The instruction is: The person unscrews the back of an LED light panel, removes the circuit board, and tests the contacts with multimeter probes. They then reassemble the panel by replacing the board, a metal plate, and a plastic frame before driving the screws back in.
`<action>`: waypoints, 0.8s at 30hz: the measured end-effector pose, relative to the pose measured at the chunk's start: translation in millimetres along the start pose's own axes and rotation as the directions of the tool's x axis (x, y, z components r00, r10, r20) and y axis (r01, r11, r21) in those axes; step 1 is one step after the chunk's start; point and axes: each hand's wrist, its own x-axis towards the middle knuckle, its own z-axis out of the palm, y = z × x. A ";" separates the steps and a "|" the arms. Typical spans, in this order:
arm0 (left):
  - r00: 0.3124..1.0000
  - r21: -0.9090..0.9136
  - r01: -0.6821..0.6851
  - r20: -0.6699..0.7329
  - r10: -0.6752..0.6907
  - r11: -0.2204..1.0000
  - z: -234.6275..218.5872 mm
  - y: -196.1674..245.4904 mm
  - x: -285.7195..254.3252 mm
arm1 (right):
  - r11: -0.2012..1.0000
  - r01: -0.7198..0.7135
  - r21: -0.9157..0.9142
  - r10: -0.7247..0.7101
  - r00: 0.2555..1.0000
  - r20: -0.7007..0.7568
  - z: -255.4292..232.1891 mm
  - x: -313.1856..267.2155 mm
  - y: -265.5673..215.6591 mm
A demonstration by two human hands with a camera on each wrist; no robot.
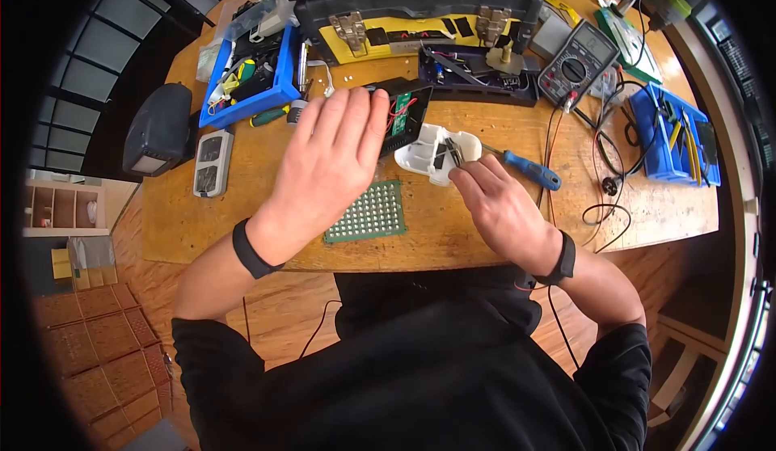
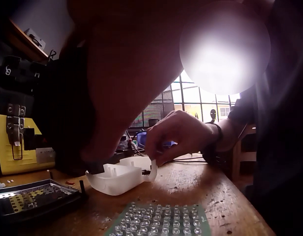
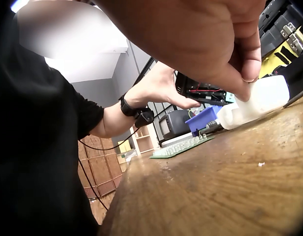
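My left hand [image 1: 327, 156] holds a black plastic housing [image 1: 418, 114], tilted up off the table, with a small green circuit board [image 1: 399, 113] and red wires inside. In the right wrist view the thumb lies along the edge of that black housing [image 3: 203, 92]. With thumb and fingertips my right hand [image 1: 503, 208] pinches the edge of a white plastic shell [image 1: 415, 157], which sits on the table with its hollow side up. Small dark metal parts show inside the shell near those fingertips. Just in front lies a green board with rows of clear LEDs [image 1: 368, 212].
A blue-handled screwdriver [image 1: 532, 170] lies right of the shell. Blue bins of tools stand at left [image 1: 271, 95] and right [image 1: 659, 164]. A multimeter [image 1: 575, 67] with trailing leads is at back right, and a black-and-yellow toolbox [image 1: 323, 43] stands behind.
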 end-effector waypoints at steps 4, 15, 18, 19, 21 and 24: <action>0.980 0.286 -0.168 -0.053 0.190 0.944 10.7 15.5 -5.0 | 0.992 -0.055 0.114 0.053 0.998 0.026 6.7 -1.3 2.0; 0.862 0.540 -0.218 -0.284 0.419 0.813 49.9 3.9 -31.1 | 0.989 -0.058 0.138 0.065 0.997 -0.048 11.4 -1.3 7.7; 0.839 0.528 -0.238 -0.312 0.447 0.815 56.6 1.9 -35.5 | 0.987 -0.062 0.147 0.072 0.995 -0.065 13.6 -0.6 9.6; 0.819 0.518 -0.245 -0.342 0.461 0.819 59.7 1.9 -36.7 | 0.986 -0.064 0.156 0.075 0.995 -0.069 14.0 -0.3 10.3; 0.821 0.500 -0.265 -0.331 0.465 0.824 63.7 1.4 -38.0 | 0.983 -0.068 0.169 0.081 0.994 -0.071 15.2 -0.8 10.1; 0.851 0.487 -0.251 -0.300 0.430 0.837 58.9 -1.9 -36.7 | 0.982 -0.076 0.172 0.088 0.994 -0.067 16.1 0.5 11.5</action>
